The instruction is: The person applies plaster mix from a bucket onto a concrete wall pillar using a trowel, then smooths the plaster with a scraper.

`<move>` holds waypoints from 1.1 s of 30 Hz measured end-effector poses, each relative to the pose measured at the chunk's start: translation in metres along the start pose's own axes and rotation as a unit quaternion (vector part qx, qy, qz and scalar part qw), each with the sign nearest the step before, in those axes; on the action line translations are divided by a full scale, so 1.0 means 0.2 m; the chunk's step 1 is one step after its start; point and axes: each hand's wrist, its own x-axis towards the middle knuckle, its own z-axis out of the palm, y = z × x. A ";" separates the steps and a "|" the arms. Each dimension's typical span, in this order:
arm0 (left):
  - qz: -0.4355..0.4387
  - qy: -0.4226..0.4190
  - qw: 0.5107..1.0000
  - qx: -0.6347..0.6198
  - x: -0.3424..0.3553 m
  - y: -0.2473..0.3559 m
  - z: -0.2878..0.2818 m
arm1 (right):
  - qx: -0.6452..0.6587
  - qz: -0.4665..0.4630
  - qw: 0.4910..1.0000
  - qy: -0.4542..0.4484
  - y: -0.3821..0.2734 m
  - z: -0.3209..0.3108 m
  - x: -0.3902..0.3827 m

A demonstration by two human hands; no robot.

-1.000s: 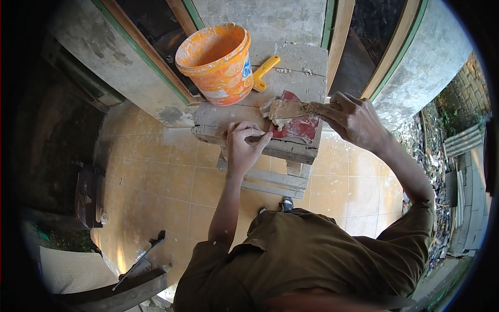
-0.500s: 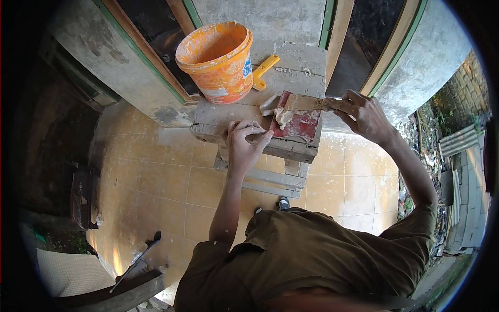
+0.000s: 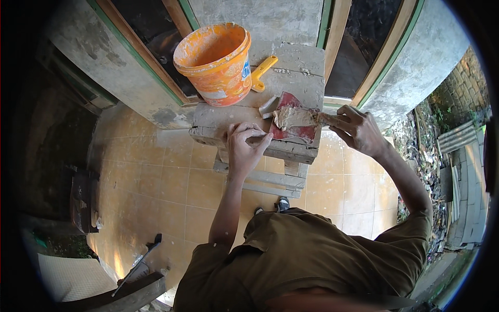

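Note:
My left hand (image 3: pixel 246 146) pinches the near left corner of a red board (image 3: pixel 283 132) smeared with pale paste, lying on a dusty wooden bench (image 3: pixel 209 126). My right hand (image 3: pixel 358 130) grips a putty knife (image 3: pixel 317 117), its blade over the board and coated with a lump of paste (image 3: pixel 288 117). A pale piece (image 3: pixel 267 106) lies just left of the board. Behind stand an orange bucket (image 3: pixel 213 78) streaked with white and, touching or close beside it, a yellow-handled tool (image 3: pixel 264 73).
Weathered grey walls (image 3: pixel 254 21) and wood-and-green frames (image 3: pixel 378 62) rise behind the bench. The floor has tan tiles (image 3: pixel 156 208). At lower left are a long stick (image 3: pixel 132 273) and a woven panel (image 3: pixel 73 278); rubble (image 3: pixel 416 140) and corrugated sheets (image 3: pixel 457 139) lie at right.
My right hand and knife have moved down and slightly left over the board, and the paste has shifted on it. My left hand has stayed at the corner.

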 end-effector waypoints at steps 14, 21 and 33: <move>-0.006 -0.013 1.000 -0.018 0.00 0.00 -0.01 | 0.004 -0.010 1.000 0.003 -0.01 -0.01 -0.01; -0.009 -0.005 1.000 -0.006 -0.01 -0.01 0.00 | -0.058 0.006 0.998 0.014 0.07 -0.05 -0.02; -0.008 -0.011 1.000 -0.001 0.00 -0.02 -0.01 | 0.041 0.114 0.993 0.000 0.01 -0.03 0.04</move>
